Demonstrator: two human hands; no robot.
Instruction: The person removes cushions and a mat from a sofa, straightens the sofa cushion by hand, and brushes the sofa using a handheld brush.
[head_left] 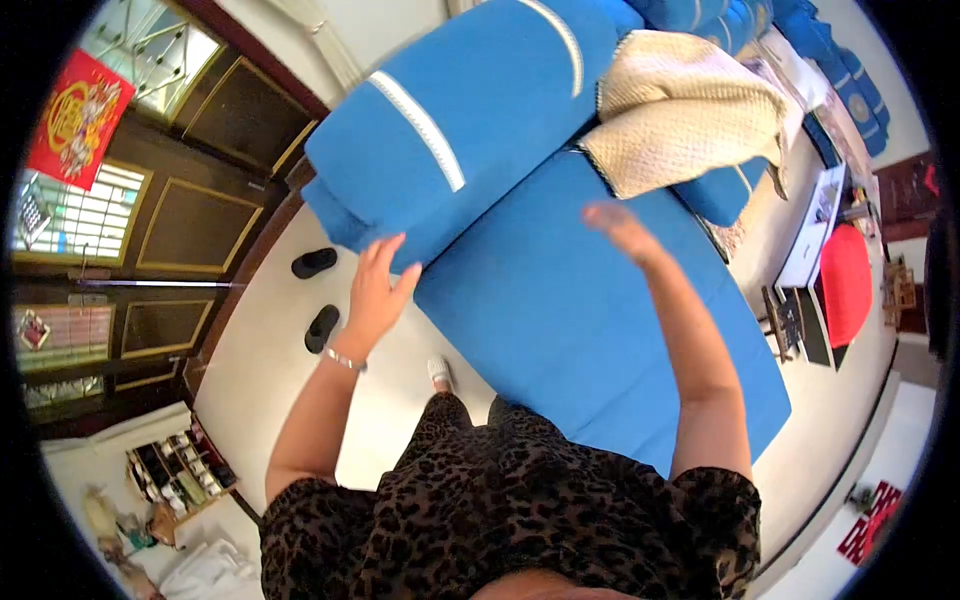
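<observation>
My left hand [380,292] is held out near the left corner of a blue sofa seat [560,290], fingers spread, with nothing in it. A bracelet [346,358] circles that wrist. Over the seat is my right hand [625,235], smeared by motion, so its fingers are unclear; no object shows in it. Whether either hand touches the sofa I cannot tell. Behind the seat rises a blue backrest [480,100] with white trim strips. A cream quilted blanket [690,110] lies bunched over the sofa, just beyond my right hand.
Black slippers [318,296] lie on the pale floor [270,350] to the left, by dark panelled doors [200,210]. A shoe rack [182,470] stands at the lower left. To the right are a red rounded seat [845,285] and a white-topped table [812,230].
</observation>
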